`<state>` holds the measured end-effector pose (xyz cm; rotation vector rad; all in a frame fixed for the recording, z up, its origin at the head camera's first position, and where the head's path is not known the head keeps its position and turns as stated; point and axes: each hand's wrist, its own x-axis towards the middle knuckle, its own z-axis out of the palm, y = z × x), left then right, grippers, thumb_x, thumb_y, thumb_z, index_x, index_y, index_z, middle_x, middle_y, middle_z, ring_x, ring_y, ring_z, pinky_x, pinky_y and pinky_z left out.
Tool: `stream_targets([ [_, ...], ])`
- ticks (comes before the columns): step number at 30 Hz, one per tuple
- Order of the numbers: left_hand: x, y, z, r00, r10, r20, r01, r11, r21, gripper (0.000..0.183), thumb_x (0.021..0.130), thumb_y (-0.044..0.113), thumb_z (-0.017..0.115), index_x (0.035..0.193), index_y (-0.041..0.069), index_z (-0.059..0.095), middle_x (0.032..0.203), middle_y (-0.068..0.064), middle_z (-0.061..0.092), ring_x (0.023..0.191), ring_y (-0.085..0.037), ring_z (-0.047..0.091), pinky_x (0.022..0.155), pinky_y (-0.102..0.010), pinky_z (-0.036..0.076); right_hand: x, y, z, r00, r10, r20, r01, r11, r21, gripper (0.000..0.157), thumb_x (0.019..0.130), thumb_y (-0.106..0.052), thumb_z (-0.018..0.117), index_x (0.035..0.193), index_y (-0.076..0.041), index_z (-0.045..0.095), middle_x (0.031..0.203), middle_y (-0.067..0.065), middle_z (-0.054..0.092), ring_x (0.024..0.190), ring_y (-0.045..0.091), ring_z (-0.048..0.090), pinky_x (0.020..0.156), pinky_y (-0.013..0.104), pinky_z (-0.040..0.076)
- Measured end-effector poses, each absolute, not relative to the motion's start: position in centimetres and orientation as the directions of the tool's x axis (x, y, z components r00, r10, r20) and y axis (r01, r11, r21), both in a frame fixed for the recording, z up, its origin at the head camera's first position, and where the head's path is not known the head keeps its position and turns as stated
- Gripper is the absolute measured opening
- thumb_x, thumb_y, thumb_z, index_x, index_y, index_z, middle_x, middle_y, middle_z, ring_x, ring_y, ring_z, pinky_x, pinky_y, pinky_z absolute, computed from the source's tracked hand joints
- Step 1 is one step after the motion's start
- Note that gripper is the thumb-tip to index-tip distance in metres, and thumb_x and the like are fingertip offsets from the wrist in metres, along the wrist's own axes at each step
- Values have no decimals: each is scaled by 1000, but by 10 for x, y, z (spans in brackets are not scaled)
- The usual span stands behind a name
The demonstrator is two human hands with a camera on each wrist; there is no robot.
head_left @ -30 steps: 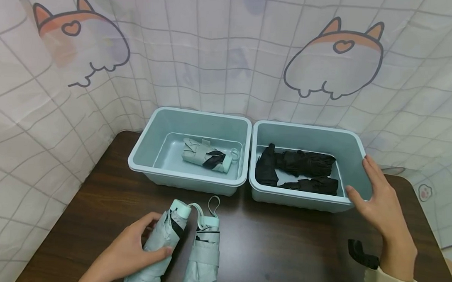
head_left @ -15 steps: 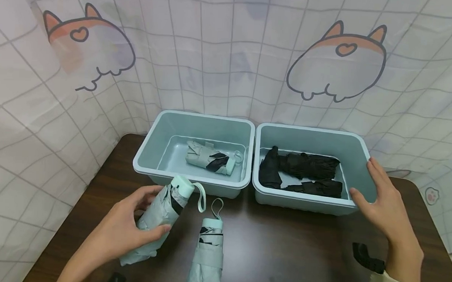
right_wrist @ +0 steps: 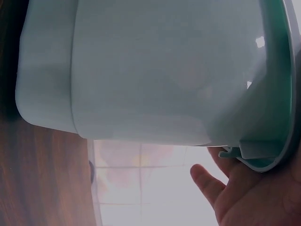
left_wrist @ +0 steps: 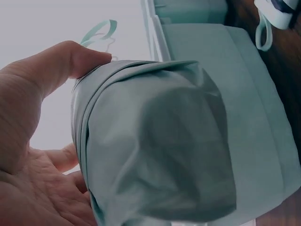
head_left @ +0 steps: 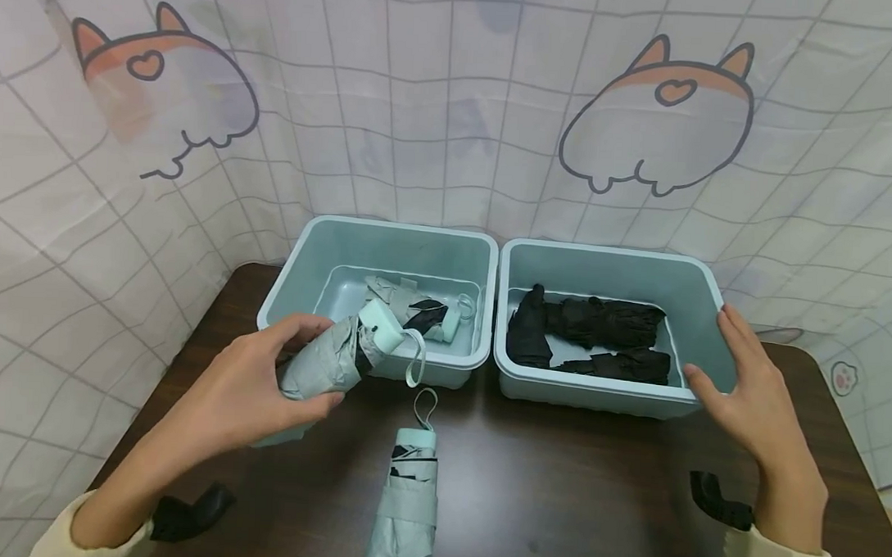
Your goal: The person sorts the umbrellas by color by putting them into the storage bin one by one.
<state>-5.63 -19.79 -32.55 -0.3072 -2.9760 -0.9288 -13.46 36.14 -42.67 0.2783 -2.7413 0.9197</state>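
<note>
My left hand (head_left: 254, 386) grips a folded pale mint umbrella (head_left: 328, 360), tilted with its mint cap over the front rim of the left bin (head_left: 389, 224). Its wrist strap dangles from the cap; the left wrist view shows the umbrella's fabric end (left_wrist: 155, 141) with the thumb on top. Inside that bin lies a similar folded umbrella (head_left: 431, 317), partly covered by the held one. Another mint umbrella (head_left: 409, 498) lies on the table, strap pointing away. My right hand (head_left: 755, 396), fingers spread and fairly straight, rests at the right bin's (head_left: 597, 397) right end.
Several black folded cloth bundles (head_left: 610, 321) lie in the right bin, which stands close beside the left one on the dark wooden table (head_left: 556, 495). A white checked curtain (head_left: 437, 106) with cartoon animals hangs right behind the bins. Black wrist-camera mounts (head_left: 718, 501) stick out near both wrists.
My left hand has lifted the mint umbrella from beside the other one on the table and carried it forward to the left bin's front rim. The right hand stays at the right bin.
</note>
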Motion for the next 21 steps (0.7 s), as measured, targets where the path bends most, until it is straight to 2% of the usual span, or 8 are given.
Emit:
stream_targets([
  [8, -69, -195, -315, -975, 212, 65, 213, 813, 541, 69, 80, 31, 91, 141, 21, 60, 116, -4, 77, 89, -15, 66, 72, -29, 53, -134, 362, -426, -957, -104, 270, -245, 787, -566, 82, 100, -28, 64, 169, -7, 24, 177, 20, 20, 155, 59, 28, 113, 86, 25],
  [21, -87, -190, -299, -965, 243, 96, 259, 840, 477, 67, 79, 28, 89, 140, 24, 63, 115, -1, 77, 88, -15, 63, 72, -31, 50, -134, 362, -427, -964, -98, 246, -223, 801, -555, 84, 101, -31, 63, 170, -9, 20, 178, 18, 16, 157, 58, 25, 115, 86, 22],
])
